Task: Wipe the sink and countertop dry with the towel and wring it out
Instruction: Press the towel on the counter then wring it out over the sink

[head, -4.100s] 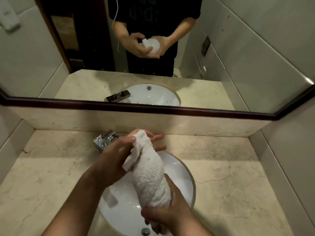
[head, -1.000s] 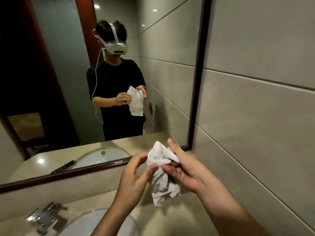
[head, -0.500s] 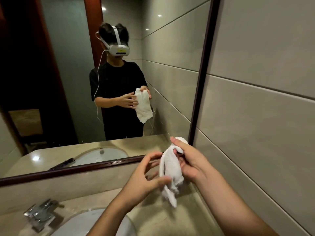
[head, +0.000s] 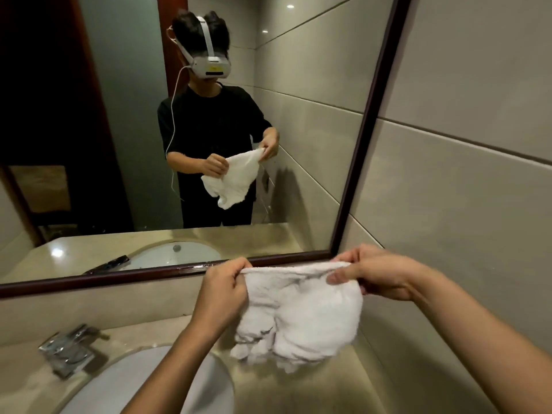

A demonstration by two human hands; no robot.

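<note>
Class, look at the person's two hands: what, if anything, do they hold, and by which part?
Both hold the white towel by its top edge: the left hand grips the left end, the right hand pinches the right end, and the rest hangs.

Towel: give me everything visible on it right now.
The towel is small, white terry cloth, rumpled and creased. It is held in the air, stretched along its top edge. The left hand grips the left end and the right hand pinches the right end. The rest hangs in loose folds over the countertop, right of the sink. Only the hands touch it. The mirror reflects it.
</note>
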